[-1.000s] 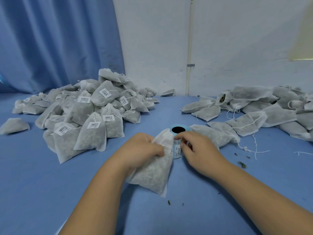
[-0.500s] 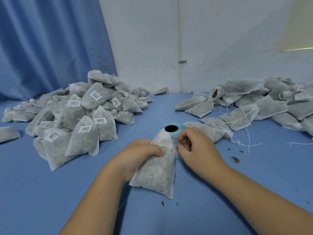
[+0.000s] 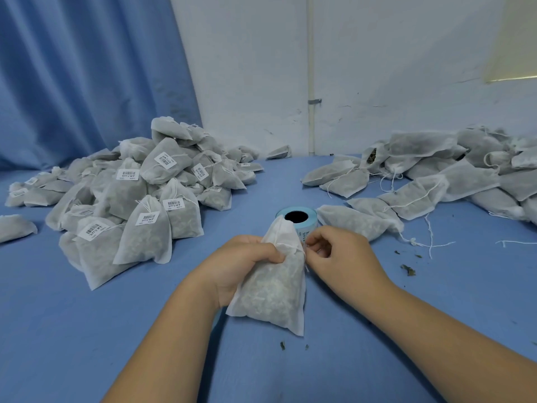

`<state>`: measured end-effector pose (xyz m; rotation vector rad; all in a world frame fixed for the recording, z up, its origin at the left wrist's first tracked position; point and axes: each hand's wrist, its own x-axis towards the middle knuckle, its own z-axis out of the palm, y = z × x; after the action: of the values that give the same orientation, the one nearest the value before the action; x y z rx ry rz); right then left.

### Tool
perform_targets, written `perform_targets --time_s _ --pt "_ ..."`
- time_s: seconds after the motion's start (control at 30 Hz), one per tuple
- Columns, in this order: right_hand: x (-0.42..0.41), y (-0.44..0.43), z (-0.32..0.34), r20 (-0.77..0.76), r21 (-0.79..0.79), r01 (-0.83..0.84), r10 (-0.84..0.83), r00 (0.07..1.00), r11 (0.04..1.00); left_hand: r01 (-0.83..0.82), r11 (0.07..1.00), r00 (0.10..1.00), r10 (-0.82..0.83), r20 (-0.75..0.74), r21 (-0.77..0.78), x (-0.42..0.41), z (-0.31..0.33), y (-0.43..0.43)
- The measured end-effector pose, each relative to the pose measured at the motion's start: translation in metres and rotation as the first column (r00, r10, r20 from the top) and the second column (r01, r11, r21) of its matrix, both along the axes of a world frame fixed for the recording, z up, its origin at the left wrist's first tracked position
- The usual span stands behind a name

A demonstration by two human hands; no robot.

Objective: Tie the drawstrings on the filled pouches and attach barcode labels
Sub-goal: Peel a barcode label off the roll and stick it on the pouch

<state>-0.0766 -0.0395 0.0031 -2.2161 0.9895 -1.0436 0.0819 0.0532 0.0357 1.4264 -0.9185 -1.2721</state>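
Lying heaped at far left on smooth blue table (image 3: 87, 330): tied pile (image 3: 139, 205), gauzy grey sachets, lumpy, bearing white barcode stickers. Centre, left hand (image 3: 241, 263) clenched round neck of pouch (image 3: 273, 295), soft, translucent, leaf-filled, base on table. Just behind, blue-rimmed label roll (image 3: 308, 212), cylindrical. Right hand (image 3: 345, 257) pinching thin white string (image 3: 304, 258) at pouch's neck. Right, untied pile (image 3: 436, 181), flatter, strings trailing. Since a second ago: straighter pouch, right fingers closer in against neck.
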Motion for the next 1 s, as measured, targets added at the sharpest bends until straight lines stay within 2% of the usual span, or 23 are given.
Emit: perform_targets --time_s 0.37,0.77,1.0 --pt "-0.0024 0.0028 0.0024 -0.076 0.002 -0.033 0.033 0.997 0.999 -0.011 1.0 0.999 0.011 -0.034 -0.005 0.0031 -0.0033 -0.0022" --pt "-0.0066 -0.0048 0.0016 0.043 0.201 -0.166 0.161 0.986 0.965 -0.026 1.0 1.0 0.026 -0.004 0.011 0.0052 -0.0046 -0.0024" --pt "-0.0064 -0.0043 0.0028 0.005 0.192 -0.107 0.109 0.994 0.976 -0.031 0.999 0.999 0.029 0.044 0.029 0.0023 -0.0013 0.0004"
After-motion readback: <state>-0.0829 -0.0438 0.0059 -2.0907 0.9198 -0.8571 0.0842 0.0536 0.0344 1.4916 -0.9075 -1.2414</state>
